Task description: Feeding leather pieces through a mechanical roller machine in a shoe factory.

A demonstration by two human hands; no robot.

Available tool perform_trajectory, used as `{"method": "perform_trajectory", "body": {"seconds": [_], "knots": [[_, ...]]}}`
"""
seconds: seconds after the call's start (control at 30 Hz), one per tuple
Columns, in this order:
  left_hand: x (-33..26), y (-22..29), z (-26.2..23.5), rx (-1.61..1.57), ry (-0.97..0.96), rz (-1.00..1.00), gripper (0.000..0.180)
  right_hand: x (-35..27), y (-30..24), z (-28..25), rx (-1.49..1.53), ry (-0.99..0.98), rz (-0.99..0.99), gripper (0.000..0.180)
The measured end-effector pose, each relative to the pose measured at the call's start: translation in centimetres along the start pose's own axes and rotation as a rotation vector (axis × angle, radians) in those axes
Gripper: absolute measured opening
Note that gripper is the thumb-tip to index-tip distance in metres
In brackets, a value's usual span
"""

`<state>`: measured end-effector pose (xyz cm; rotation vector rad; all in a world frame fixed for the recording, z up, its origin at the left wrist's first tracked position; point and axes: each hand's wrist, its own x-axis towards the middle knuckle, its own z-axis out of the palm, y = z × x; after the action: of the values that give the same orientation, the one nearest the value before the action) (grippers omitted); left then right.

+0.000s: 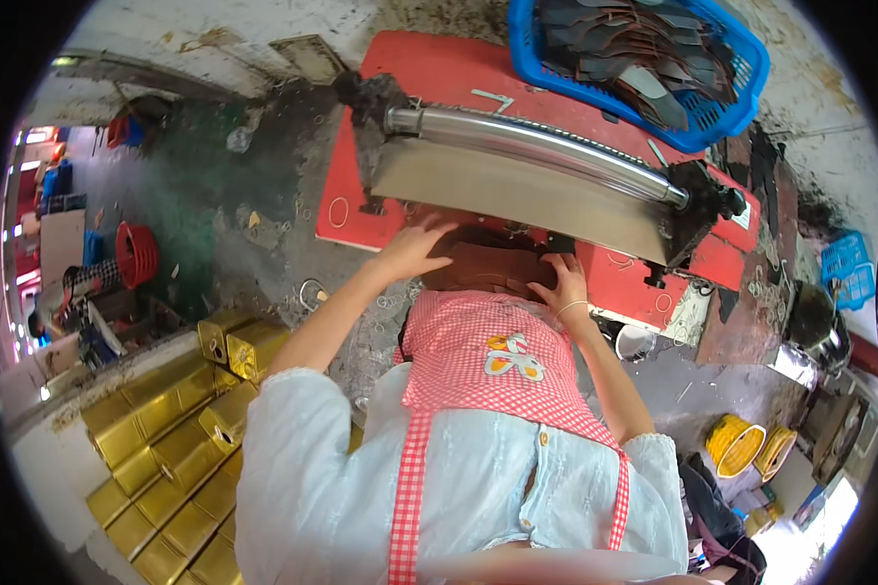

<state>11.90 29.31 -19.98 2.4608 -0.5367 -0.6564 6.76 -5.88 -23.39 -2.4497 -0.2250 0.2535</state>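
Observation:
A stack of flat brown leather-like pieces (pixel 488 265) lies in front of me, at the near edge of a red machine (pixel 346 210). My left hand (pixel 415 253) is at the stack's left end, its fingers stretched toward the machine and its thumb apart, touching the brown surface. At the right end, my right hand (pixel 564 283) has bent fingers and thumb around the stack's edge. Just beyond both hands, a shiny metal roller (pixel 537 146) spans the machine above a tan plate (pixel 498 185). The stack's underside is hidden.
A blue plastic basket (pixel 527 49) with curved dark pieces sits on the machine's far right. Gold metal cans (pixel 180 448) stand in rows at lower left. A red basket (pixel 137 253) is far left, near another person (pixel 54 307). Yellow spools (pixel 735 444) stand at right.

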Motion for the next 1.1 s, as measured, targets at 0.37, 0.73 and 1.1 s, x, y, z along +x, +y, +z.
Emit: {"method": "perform_trajectory", "body": {"seconds": [0.37, 0.73, 1.1], "knots": [[9.0, 9.8, -19.6, -0.593, -0.159, 0.166, 0.031, -0.7, -7.9, -8.3, 0.420, 0.032, 0.066, 0.032], [27.5, 14.4, -15.3, 0.195, -0.459, 0.418, 0.034, -0.5, -6.0, -2.5, 0.102, 0.136, -0.159, 0.040], [33.1, 12.0, -22.5, 0.064, -0.245, 0.612, 0.034, 1.1, -4.0, -2.1, 0.022, 0.156, -0.110, 0.025]]}}
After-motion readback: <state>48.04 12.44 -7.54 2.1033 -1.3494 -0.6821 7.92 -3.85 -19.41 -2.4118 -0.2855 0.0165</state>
